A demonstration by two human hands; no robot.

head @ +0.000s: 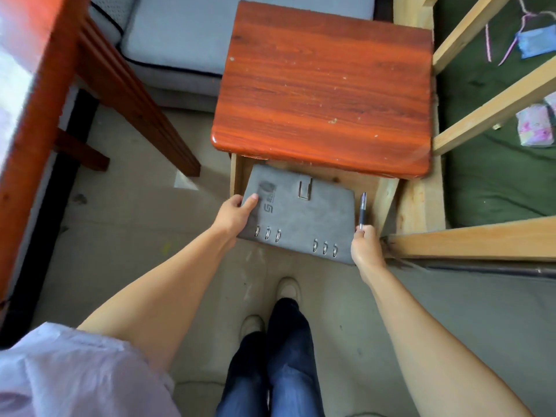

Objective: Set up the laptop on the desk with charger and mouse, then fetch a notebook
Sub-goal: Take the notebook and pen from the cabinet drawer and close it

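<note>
**Operator:** Concrete floor below me, and a small red-brown side table (325, 82) fills the twelve o'clock half of my view. Under its top there's an open shelf, and the grey notebook (304, 218) sits half out of it, ring-bound edge toward me.

**Second:** Who has hold of it?

**Operator:** My left hand (234, 216) does. It grips the notebook's nine o'clock edge, thumb on top of the cover, the other fingers hidden underneath. My right hand (365, 245) is pinched around the lower end of a pen (362, 210) just beside the notebook's three o'clock edge (I can't tell whether that hand also touches the cover).

**Second:** And how does the book lie?

**Operator:** Long axis runs nine to three, slightly tilted, with the right corner lower and nearer me. The far edge, with the clasp (305, 188), is at the shelf mouth under the tabletop's front lip. So I judge the way out is straight toward six o'clock, spine leading.

**Second:** Any risk?

**Operator:** One-sided grip on a wide book; it could sag at three o'clock. The desk isn't clearly in view.
</note>
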